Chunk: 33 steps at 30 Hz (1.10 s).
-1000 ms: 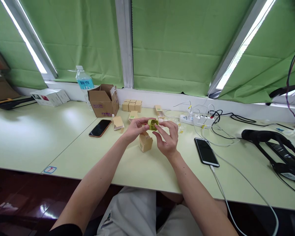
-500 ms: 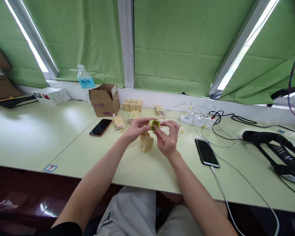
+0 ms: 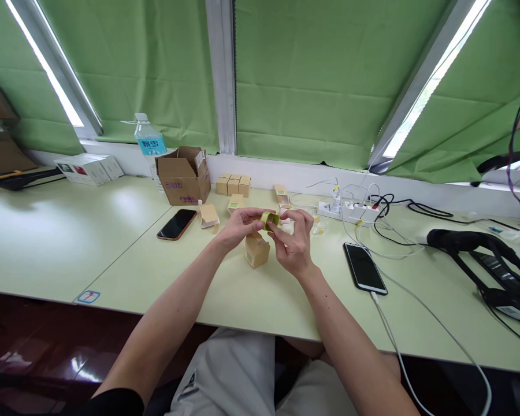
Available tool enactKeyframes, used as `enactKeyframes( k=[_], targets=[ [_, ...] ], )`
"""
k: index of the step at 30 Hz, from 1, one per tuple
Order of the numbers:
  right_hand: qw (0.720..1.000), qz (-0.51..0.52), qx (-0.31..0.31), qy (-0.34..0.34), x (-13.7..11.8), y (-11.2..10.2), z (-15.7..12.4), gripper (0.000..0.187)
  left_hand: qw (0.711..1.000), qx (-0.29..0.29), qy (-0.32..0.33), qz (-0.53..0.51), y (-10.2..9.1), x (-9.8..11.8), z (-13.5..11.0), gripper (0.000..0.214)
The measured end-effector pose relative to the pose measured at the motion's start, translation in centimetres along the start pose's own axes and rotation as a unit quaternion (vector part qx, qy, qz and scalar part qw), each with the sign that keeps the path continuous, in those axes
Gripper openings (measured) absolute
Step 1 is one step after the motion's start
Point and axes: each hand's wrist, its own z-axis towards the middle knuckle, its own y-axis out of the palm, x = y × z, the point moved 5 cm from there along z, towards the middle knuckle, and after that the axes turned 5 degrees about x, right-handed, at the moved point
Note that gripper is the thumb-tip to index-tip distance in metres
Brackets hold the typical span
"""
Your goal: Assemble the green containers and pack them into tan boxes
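Observation:
A small yellow-green hollow piece, like a short square-edged sleeve (image 3: 268,220), is held up over the table with its opening facing me. My left hand (image 3: 242,227) pinches it from the left side. At its right edge my right hand (image 3: 295,240) has its fingertips on the piece, one of them at the opening; its exact grip is partly hidden. Just below the hands stands a small brown carton (image 3: 257,252) with its top flaps up. Behind my hands lie small pale items, mostly covered by the fingers.
Other small cartons (image 3: 208,215) lie around, several closed ones (image 3: 233,185) in a row. A large cardboard box (image 3: 184,176) and water bottle (image 3: 149,140) stand back left. Phones lie left (image 3: 177,224) and right (image 3: 364,268). A power strip (image 3: 349,212) trails cables; a black headset (image 3: 485,271) sits far right.
The yellow-green piece has turned slightly between my fingers, and my right fingertips have shifted a little at its opening. Everything on the table stays in place.

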Motion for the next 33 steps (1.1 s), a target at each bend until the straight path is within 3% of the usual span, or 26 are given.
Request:
enactKeyframes(
  k=[6,13,26,30,33],
  targets=[
    [1.0,0.001,-0.01,0.002,0.0,0.2,-0.1,0.036,1.0,0.0,-0.007,0.002,0.3,0.1,0.0,0.063],
    [0.997,-0.03,0.068,0.021,0.1,-0.1,-0.5,0.038,1.0,0.002,0.007,-0.014,1.4,0.6,0.0,0.061],
    [0.996,0.039,-0.016,0.074,0.8,0.7,-0.1,0.034,1.0,0.014,0.005,-0.007,0.8,0.0,0.2,0.06],
    [0.995,0.045,0.03,0.082,1.3,-0.2,0.0,0.028,0.999,0.031,0.017,-0.011,0.9,-0.2,0.3,0.061],
    [0.991,0.01,0.08,0.107,3.3,-1.3,-0.5,0.026,0.995,0.082,0.041,-0.034,-0.1,-0.6,0.6,0.062]
  ],
)
